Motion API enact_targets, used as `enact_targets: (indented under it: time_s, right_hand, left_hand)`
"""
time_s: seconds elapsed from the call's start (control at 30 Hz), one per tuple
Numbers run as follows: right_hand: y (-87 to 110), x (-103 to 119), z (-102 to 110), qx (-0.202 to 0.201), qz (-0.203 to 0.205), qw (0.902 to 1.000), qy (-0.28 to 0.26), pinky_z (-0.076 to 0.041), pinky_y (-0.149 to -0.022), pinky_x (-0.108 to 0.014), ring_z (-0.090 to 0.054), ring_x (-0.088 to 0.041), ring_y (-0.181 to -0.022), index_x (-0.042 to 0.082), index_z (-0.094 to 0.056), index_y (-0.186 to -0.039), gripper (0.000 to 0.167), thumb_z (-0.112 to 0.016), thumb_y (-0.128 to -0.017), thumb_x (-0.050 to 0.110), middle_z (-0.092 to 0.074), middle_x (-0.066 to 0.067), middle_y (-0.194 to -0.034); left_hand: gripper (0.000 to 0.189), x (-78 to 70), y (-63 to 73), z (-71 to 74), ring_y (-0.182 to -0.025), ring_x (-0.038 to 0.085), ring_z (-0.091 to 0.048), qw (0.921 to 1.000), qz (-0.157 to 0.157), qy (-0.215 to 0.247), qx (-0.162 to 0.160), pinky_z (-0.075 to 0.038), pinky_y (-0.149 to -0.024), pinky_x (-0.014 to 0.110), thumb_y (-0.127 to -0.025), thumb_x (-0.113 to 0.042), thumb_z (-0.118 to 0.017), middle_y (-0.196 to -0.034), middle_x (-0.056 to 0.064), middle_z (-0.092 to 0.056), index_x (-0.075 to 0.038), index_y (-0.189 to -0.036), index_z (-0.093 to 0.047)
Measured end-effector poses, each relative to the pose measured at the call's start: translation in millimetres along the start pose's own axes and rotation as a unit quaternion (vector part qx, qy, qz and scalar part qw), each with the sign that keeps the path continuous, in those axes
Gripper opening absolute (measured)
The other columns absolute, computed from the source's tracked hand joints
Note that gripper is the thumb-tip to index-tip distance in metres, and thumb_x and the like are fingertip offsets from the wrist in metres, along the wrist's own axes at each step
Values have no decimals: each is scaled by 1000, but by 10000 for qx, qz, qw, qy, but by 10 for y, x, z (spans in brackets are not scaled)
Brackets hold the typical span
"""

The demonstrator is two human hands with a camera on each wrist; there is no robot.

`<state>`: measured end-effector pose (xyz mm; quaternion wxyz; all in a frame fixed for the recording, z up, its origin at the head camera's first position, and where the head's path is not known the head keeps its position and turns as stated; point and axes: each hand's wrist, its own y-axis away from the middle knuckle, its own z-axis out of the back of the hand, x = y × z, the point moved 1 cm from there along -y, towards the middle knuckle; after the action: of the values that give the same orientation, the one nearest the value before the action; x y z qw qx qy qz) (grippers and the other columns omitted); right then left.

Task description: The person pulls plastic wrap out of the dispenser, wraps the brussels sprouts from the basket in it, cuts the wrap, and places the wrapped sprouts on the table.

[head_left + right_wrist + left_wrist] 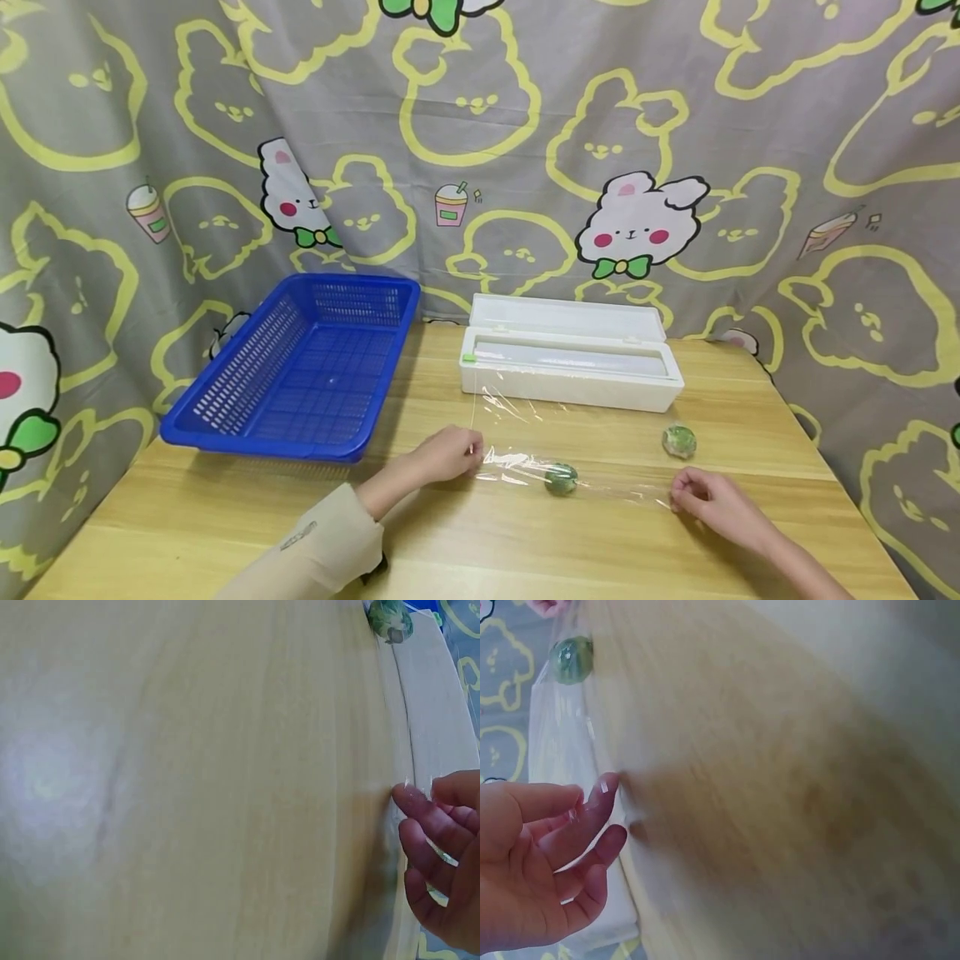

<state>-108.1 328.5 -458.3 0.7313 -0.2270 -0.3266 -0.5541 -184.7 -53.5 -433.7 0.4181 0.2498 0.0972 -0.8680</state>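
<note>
Clear cling film [517, 463] spans the gap between my hands. My left hand [453, 454] pinches its left edge between thumb and fingertips; my right hand [712, 500] pinches the right edge the same way. Behind or beneath the film, between the hands, is a small round green striped vegetable [561, 479]; whether the film touches it I cannot tell. It also shows in the left wrist view [573, 660] and the right wrist view [391, 620]. A second green ball [678, 442], looking wrapped, lies just beyond my right hand.
At the back stands a white film dispenser box [570, 392] with its lid raised and a green slider [468, 358] at its left end. A blue plastic basket [292, 450] sits on the left of the wooden table [525, 558]. A patterned curtain [510, 125] hangs behind.
</note>
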Motion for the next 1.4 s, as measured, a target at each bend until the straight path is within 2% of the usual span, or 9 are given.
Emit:
enact_targets:
  time_s: [0.13, 0.3, 0.47, 0.57, 0.77, 0.97, 1.1, 1.3, 1.4]
  right_hand:
    - [-35, 13, -1, 25, -82, 9999, 61, -42, -48, -22, -47, -2, -55, 4, -57, -83, 8, -55, -89, 9, -60, 3, -70]
    - [-63, 56, -37, -188, -262, 9973, 666, -39, -49, -21, -44, 0, -53, 9, -57, -78, 8, -57, -86, 8, -56, 6, -64]
    - [-83, 95, -87, -552, -452, 9836, 1658, -34, -50, -21, -40, -2, -54, 14, -58, -75, 8, -61, -81, 10, -49, 9, -62]
    - [-108, 100, -118, -698, -589, 9759, 1981, -31, -50, -22, -39, -6, -55, 15, -57, -73, 8, -61, -78, 11, -48, 9, -62]
    - [-138, 135, -161, -756, -959, 9713, 2041, -29, -48, -27, -39, -12, -54, 13, -54, -71, 6, -58, -75, 10, -45, 4, -59]
    - [-137, 189, -174, -713, -1338, 9674, 2029, -30, -47, -28, -41, -14, -55, 12, -54, -72, 3, -56, -74, 11, -47, 3, -61]
    - [-121, 195, -195, -779, -1349, 9657, 2076, -31, -46, -28, -41, -14, -55, 12, -53, -73, 5, -57, -76, 12, -47, 2, -61]
    - [-99, 197, -246, -939, -1283, 9619, 2224, -32, -46, -29, -42, -14, -57, 11, -51, -74, 7, -55, -80, 10, -47, 1, -66]
    - [-100, 197, -260, -920, -1216, 9626, 2241, -32, -47, -28, -41, -15, -57, 9, -52, -75, 7, -54, -81, 8, -46, -1, -68]
  left_hand:
    - [14, 7, -24, -16, -53, 6, -51, 9998, 92, -90, -161, -40, -53, 20, -79, 1, -58, -56, -1, -61, -9, -68, -57]
    - [16, -8, -40, -29, -49, 5, -48, 9993, 286, -153, -172, -38, -50, 20, -79, 0, -59, -54, -2, -60, -10, -67, -58]
    - [17, -25, -60, -50, -49, 3, -46, 9976, 516, -423, -181, -38, -48, 19, -80, -4, -62, -54, -6, -58, -13, -66, -59]
    - [18, -39, -65, -56, -50, 3, -46, 9954, 660, -670, -195, -38, -47, 20, -80, -6, -63, -53, -9, -55, -15, -65, -58]
    - [22, -68, -77, -67, -50, 5, -43, 9900, 916, -1056, -169, -36, -44, 22, -77, -9, -65, -51, -10, -49, -16, -59, -55]
    - [38, -77, -128, -99, -40, 5, -29, 9865, 851, -1392, -166, -22, -36, 16, -69, -1, -60, -40, -11, -31, -17, -42, -39]
    - [44, -74, -142, -108, -40, 5, -23, 9844, 798, -1556, -184, -15, -36, 16, -68, -4, -63, -40, -11, -23, -19, -43, -30]
    - [23, -59, -123, -56, -51, 7, -41, 9820, 836, -1693, -57, -34, -43, 21, -72, -16, -72, -57, -9, -47, -16, -62, -51]
    - [25, -41, -118, -62, -52, 7, -42, 9836, 849, -1590, 31, -36, -44, 22, -74, -19, -73, -58, -9, -47, -16, -62, -51]
